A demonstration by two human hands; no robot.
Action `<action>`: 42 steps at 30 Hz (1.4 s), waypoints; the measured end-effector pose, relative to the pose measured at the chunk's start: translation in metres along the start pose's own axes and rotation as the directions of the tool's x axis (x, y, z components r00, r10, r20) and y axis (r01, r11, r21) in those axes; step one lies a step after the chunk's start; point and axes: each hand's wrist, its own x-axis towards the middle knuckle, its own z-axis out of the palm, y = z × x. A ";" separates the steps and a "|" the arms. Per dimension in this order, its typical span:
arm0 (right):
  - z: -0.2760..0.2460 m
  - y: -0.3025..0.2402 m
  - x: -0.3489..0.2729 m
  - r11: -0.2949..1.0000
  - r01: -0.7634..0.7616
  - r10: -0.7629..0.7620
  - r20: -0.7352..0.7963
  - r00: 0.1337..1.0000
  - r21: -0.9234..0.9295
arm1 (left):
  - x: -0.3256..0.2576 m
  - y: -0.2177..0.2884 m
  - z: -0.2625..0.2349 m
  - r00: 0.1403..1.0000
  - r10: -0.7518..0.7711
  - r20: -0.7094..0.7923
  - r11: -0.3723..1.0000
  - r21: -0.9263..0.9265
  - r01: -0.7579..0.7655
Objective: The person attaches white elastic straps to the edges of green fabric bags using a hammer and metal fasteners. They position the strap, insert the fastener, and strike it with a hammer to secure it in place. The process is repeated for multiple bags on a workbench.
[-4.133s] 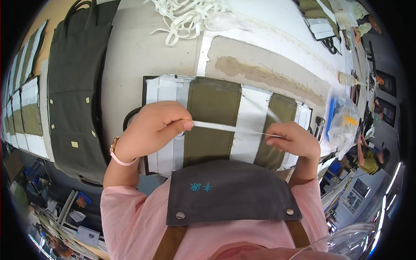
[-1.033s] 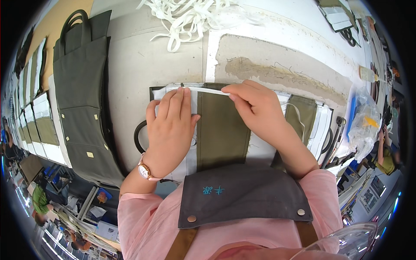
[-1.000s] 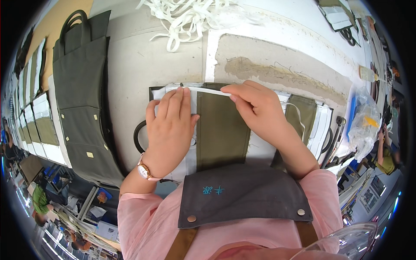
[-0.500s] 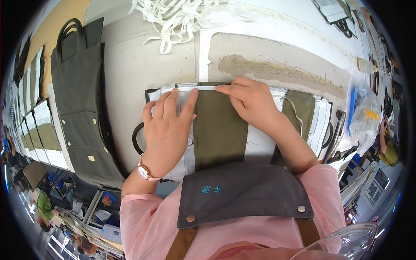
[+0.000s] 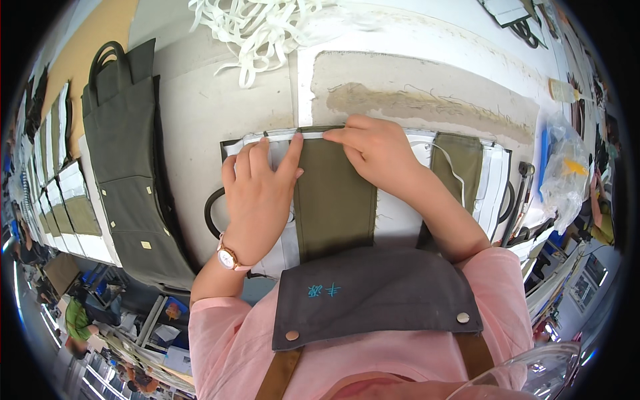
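An olive and white fabric bag piece with dark handle loops at its sides lies flat before me. Along its far edge runs a narrow white tape. My left hand rests palm down on the piece's left part, fingers stretched out, fingertips pressing on the tape. My right hand is closed, its index finger extended along the tape at the olive panel; the thumb is partly hidden. The tape's loose end curves out to the right of that hand. Both hands are close together at the far edge.
A dark green bag with handles lies at the left, beside panels. A heap of white tape sits at the far side. Scissors, clear plastic wrapping and a small bottle lie at the right.
The whole view has shifted slightly. My left hand stays pressed in place, and the right index finger remains on the tape, perhaps a touch nearer the left hand.
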 end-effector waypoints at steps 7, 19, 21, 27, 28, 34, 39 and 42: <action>-0.012 -0.007 -0.014 0.987 -0.158 0.153 -0.167 0.974 -0.019 | 0.001 0.018 0.001 0.999 0.033 0.009 0.997 0.065 -0.034; -0.030 0.019 -0.035 0.916 -0.400 0.399 -0.119 0.909 0.012 | -0.003 0.034 0.007 0.995 -0.037 0.087 0.998 0.063 0.032; -0.029 0.019 -0.034 0.914 -0.406 0.403 -0.116 0.908 -0.004 | -0.003 0.035 0.007 0.995 -0.040 0.089 0.997 0.073 0.034; -0.031 0.018 -0.034 0.908 -0.418 0.415 -0.086 0.905 -0.012 | 0.001 0.041 0.006 0.995 -0.041 0.089 0.995 0.092 0.033; -0.032 0.017 -0.034 0.905 -0.425 0.423 -0.066 0.904 -0.021 | 0.001 0.042 0.006 0.995 -0.043 0.090 0.995 0.097 0.034; -0.023 0.021 -0.034 0.925 -0.378 0.368 -0.149 0.918 -0.039 | 0.004 0.048 0.005 0.997 -0.029 0.071 0.992 0.122 0.020; -0.023 0.022 -0.033 0.925 -0.377 0.369 -0.125 0.921 -0.052 | 0.012 0.055 -0.001 0.992 -0.064 0.108 0.992 0.119 0.051; -0.021 0.021 -0.033 0.919 -0.384 0.372 -0.130 0.919 -0.087 | 0.019 0.072 -0.004 0.997 -0.041 0.068 0.996 0.078 0.036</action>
